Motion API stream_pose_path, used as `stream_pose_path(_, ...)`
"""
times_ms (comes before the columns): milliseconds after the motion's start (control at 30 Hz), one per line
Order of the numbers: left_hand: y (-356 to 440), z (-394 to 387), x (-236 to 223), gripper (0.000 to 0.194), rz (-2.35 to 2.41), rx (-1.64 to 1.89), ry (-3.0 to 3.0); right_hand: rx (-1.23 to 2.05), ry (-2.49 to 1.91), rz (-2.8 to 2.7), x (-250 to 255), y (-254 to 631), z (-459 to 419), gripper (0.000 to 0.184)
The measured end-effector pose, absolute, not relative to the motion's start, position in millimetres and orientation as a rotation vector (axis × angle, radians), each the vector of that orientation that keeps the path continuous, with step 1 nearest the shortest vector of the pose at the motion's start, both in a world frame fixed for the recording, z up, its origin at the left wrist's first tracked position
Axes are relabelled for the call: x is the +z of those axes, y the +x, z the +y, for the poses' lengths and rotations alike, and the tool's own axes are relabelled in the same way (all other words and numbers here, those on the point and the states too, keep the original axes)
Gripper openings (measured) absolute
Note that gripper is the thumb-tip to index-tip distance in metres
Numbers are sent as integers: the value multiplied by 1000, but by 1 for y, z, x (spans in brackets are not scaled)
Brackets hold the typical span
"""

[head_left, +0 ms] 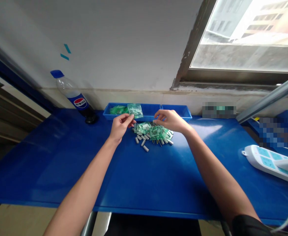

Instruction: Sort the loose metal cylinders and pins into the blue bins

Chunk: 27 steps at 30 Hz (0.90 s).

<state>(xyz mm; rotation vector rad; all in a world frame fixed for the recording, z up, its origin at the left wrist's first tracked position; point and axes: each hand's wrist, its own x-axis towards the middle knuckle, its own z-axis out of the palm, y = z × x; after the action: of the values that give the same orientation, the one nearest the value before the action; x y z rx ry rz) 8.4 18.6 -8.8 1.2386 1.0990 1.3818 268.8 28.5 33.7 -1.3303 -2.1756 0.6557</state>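
Observation:
My left hand [120, 127] pinches a small clear zip bag [135, 110] with a green tint between thumb and forefinger. The bag stands up in front of the blue trays. To its right, my right hand [170, 120] hovers at the back of a loose pile, its fingers curled together at the tips; what they hold, if anything, is too small to make out. The pile on the table mixes green-tinted bags [156, 132], short silvery cylinders [145, 148] and thin dark and yellowish pins. My fingers partly hide its back edge.
Against the wall sit two joined blue trays [152, 109]; green bags [118, 109] lie in the left one. A cola bottle [78, 100] stands to their left. On the right of the blue table [144, 183] are a white power strip [269, 164] and a metal post [269, 98].

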Motion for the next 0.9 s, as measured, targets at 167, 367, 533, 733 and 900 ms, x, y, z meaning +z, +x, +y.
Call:
stream_pose_path(167,2,28,-14,51,1085,1522,838,657,-1351,-2359,31,270,28,34)
stream_pose_path(367,2,24,-9,48,1085,1483,810,593,-1387,-2546,29,269,30,53)
stream_pose_path(533,10,20,-10,43,1129,1429,988,592,-1400,-2524,29,268,30,47)
stream_pose_path(733,17,16,-13,45,1149,1355,1205,760,-1367,-2360,35,269,29,34)
stream_pose_path(900,20,11,-10,44,1119,1256,1367,879,-1332,-2150,39,273,30,33)
